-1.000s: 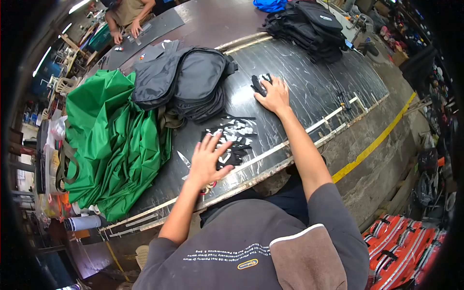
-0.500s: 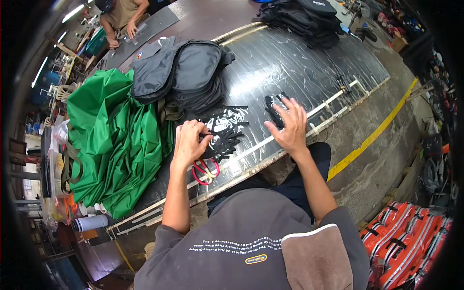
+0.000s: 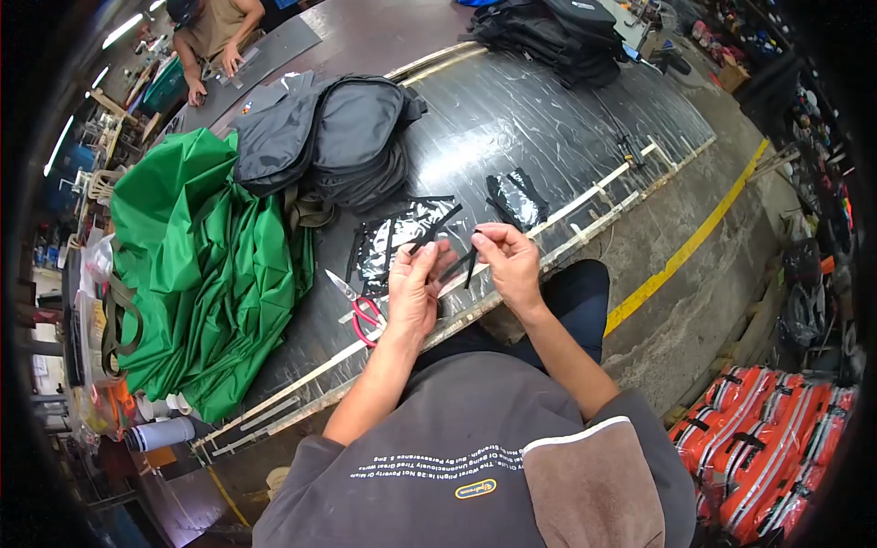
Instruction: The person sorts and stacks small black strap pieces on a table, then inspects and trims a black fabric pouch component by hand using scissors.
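On the long dark worktable (image 3: 566,119), with green fabric (image 3: 196,274) and stacked black backpack pieces (image 3: 352,119) at its left, a larger pile of black strips (image 3: 390,239) and a smaller bunch (image 3: 518,198) lie apart, red-handled scissors (image 3: 354,296) just beside the pile. The hands, spread over the tabletop a moment ago, have come together near its front edge, bringing the work up to their fingertips. Left hand (image 3: 413,294) and right hand (image 3: 513,269) each pinch black strip material (image 3: 471,265) narrowly; whether one piece or two, I cannot tell.
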The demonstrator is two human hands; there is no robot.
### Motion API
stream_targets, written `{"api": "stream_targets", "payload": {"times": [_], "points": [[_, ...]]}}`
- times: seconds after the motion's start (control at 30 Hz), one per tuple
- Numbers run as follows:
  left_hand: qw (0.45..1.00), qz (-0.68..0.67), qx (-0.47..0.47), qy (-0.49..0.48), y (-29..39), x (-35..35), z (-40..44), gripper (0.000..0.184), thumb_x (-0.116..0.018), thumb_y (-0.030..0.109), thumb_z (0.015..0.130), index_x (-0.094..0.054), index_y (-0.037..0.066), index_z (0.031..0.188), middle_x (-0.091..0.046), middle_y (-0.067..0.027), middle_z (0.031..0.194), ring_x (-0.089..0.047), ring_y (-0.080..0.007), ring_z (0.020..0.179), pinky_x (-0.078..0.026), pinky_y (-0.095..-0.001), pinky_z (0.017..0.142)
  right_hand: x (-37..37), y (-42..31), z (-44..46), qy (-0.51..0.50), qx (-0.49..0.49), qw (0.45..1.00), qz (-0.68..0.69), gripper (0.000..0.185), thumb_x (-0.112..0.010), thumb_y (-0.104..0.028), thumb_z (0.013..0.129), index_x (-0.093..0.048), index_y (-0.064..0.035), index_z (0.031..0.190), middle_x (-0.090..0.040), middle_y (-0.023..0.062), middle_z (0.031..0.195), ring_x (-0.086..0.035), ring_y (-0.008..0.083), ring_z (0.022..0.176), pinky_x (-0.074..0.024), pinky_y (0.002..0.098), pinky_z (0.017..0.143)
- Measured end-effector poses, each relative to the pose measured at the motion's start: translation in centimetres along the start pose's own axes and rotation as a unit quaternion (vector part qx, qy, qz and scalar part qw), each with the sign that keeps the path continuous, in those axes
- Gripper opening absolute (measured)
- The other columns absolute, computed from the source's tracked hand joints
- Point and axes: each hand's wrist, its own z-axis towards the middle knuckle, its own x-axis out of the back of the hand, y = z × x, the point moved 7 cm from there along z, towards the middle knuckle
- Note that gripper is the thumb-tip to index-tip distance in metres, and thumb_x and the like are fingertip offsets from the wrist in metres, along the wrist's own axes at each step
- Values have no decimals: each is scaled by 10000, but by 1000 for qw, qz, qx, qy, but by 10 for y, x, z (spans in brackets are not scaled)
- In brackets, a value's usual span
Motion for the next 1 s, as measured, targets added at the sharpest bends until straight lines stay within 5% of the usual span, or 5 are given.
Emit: {"api": "stream_targets", "payload": {"times": [0.2,0.37,0.63,0.8,1.0], "points": [[997,64,-14,-39,-10,2,0,221,-792,117,1010,-586,120,1090,-787,-114,1170,-778,-220,1023,-654,-372,859,13,-27,-4,20,41,993,-113,107,-743,-103,1046,-756,-17,1109,-677,-45,909,-533,5,730,-442,217,638],[991,-10,-130,-5,-15,-4,1,165,-740,80,1044,-581,117,1019,-768,-152,1228,-764,-245,1109,-652,-354,891,-1,-32,-17,23,-35,999,2,359,-821,-26,955,-660,11,1274,-717,25,908,-709,91,786,-554,226,614],[991,-16,-129,27,-8,13,4,169,-676,197,1100,-529,149,1170,-740,-153,1301,-743,-266,1157,-625,-394,985,55,-23,13,49,-51,996,-50,177,-755,-111,1033,-748,31,1138,-756,38,905,-690,78,750,-561,247,662],[992,-18,-122,36,-4,19,6,263,-679,252,1099,-513,134,1265,-726,-167,1314,-736,-286,1153,-578,-416,1048,95,-36,86,24,-17,981,-192,272,-815,-186,966,-780,19,1141,-773,46,913,-681,90,737,-546,265,650],[996,-25,-79,32,-15,19,-3,212,-661,235,1106,-536,136,1246,-727,-184,1313,-731,-303,1198,-581,-425,1066,97,-44,93,57,19,842,-537,507,-910,-345,791,-784,-47,1181,-741,81,883,-715,269,781,-566,430,747]]}}
